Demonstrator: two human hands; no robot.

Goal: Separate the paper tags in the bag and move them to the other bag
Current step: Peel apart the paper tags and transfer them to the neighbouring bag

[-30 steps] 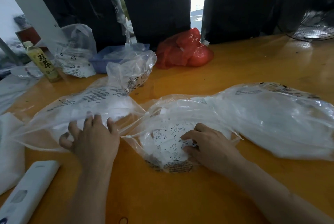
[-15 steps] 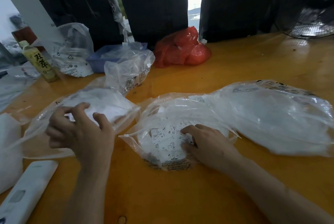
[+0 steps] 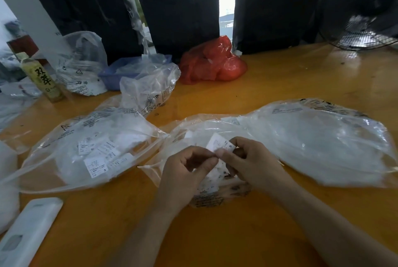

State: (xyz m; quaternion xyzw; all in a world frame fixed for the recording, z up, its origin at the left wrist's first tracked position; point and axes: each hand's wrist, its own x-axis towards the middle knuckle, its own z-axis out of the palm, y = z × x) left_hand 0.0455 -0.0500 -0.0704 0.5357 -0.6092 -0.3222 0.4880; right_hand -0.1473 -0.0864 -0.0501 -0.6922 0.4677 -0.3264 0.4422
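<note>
Right now both hands are together over the middle clear bag (image 3: pixel 185 137) at the centre of the orange table (image 3: pixel 280 81), and they're working one paper tag (image 3: pixel 218 145) between them. The left hand (image 3: pixel 185 172) has its fingers curled, thumb and forefinger pinching the tag's lower left edge; the right hand (image 3: pixel 249 161) pinches the same tag from the other side, fingers bent around it. The tag stands tilted above the bag's mouth, its printed face up toward the camera. Under the hands, more white tags lie inside that middle bag, partly hidden by the wrists. Over at nine o'clock sits the left clear bag (image 3: pixel 64 159), lying flat with several printed tags (image 3: pixel 101 159) visible through the plastic, its opening toward the middle bag. At three o'clock a third clear bag (image 3: pixel 323 144) lies puffed and wide, its contents a white blur. Up at twelve o'clock there's a red plastic bag (image 3: pixel 213 62) against dark panels, at eleven a blue tray (image 3: pixel 112 77) behind crumpled plastic, at ten a green bottle (image 3: pixel 41 77), and at seven a white flat device (image 3: pixel 25 234) at the table's near edge.
</note>
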